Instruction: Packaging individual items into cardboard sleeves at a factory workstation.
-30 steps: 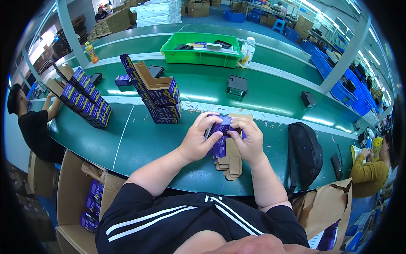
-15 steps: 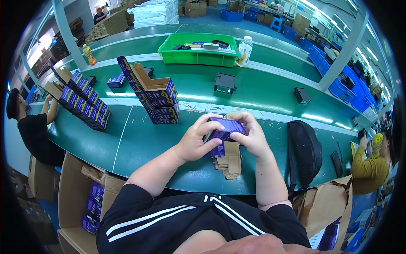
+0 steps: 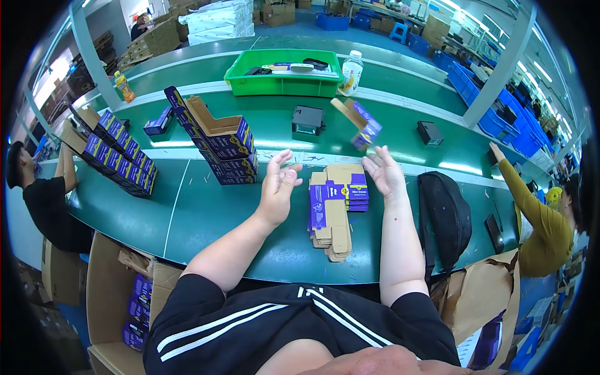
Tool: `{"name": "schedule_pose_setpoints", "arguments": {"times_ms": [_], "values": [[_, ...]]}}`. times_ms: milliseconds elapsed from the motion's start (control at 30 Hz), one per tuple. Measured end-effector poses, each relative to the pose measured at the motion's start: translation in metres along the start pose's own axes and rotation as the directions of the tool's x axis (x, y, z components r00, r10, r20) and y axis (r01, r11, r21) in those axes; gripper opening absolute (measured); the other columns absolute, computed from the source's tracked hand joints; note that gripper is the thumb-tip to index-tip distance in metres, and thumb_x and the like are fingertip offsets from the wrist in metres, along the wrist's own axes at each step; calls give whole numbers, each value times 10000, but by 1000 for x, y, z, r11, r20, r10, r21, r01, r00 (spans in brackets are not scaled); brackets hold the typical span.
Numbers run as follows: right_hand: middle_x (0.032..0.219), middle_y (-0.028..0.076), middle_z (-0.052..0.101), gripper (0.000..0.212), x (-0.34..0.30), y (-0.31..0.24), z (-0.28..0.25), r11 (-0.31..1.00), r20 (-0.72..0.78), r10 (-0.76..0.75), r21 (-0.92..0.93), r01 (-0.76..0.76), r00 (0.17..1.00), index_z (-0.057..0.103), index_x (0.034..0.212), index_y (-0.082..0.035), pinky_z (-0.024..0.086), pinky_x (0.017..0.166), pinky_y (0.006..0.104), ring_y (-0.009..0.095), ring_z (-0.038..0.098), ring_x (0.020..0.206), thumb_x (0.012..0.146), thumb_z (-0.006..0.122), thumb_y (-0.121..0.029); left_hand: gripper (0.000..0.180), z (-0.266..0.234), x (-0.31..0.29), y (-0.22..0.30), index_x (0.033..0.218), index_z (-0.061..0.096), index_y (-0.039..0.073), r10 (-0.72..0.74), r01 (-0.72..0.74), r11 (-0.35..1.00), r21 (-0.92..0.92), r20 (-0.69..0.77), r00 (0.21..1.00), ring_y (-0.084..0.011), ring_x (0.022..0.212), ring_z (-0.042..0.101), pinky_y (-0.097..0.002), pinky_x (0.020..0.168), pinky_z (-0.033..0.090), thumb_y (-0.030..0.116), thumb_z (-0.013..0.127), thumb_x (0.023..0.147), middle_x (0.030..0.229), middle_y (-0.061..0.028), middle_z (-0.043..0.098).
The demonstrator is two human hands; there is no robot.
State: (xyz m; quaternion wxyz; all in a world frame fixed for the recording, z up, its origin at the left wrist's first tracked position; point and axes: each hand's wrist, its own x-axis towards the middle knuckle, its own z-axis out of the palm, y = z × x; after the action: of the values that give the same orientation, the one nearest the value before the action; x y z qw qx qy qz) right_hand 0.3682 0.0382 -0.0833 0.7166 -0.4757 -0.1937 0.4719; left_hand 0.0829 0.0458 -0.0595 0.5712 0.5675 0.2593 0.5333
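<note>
Both of my hands are empty over the green bench. My left hand (image 3: 279,187) is open, fingers apart, left of a pile of flat purple and brown cartons (image 3: 330,215). To the right of that pile my right hand (image 3: 385,172) is open, palm turned inward. Just beyond its fingertips is a small purple folding box (image 3: 364,127), tilted, with a brown flap up. It is slightly blurred, and I cannot tell whether it touches the belt. A stack of purple boxes (image 3: 228,150), the top ones with raised flaps, stands to the left.
A green bin (image 3: 281,86) and a bottle (image 3: 351,72) stand at the back. Black devices (image 3: 308,120) lie on the green belt. A black bag (image 3: 445,215) lies at right. Cardboard boxes flank me. A person (image 3: 47,200) works at left, another (image 3: 547,225) at right.
The purple box has left my hands and is now farther away to the right. My hands have parted and opened, uncovering the carton pile. The person at right has stretched an arm toward the belt.
</note>
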Motion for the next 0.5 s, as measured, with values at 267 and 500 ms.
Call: {"name": "schedule_pose_setpoints", "arguments": {"times_ms": [267,500], "values": [[1305,186,457,367,-49,-20,28,171,653,-118,-729,663,748,595,980,-57,363,1034,441,343,434,1221,716,782,-229,437,-7,1,-15,1372,321,63,-76,62,989,133,109,991,-271,1153,474,-387,934,432,170,440,966,1340,-165,393],[1374,162,420,371,-79,-14,48,52,677,-101,-728,683,729,560,884,-71,314,1052,438,380,353,1308,627,806,-179,468,-2,-2,-7,1369,320,55,-86,72,994,77,211,974,-268,1108,506,-383,901,452,181,480,948,1281,-171,448]]}}
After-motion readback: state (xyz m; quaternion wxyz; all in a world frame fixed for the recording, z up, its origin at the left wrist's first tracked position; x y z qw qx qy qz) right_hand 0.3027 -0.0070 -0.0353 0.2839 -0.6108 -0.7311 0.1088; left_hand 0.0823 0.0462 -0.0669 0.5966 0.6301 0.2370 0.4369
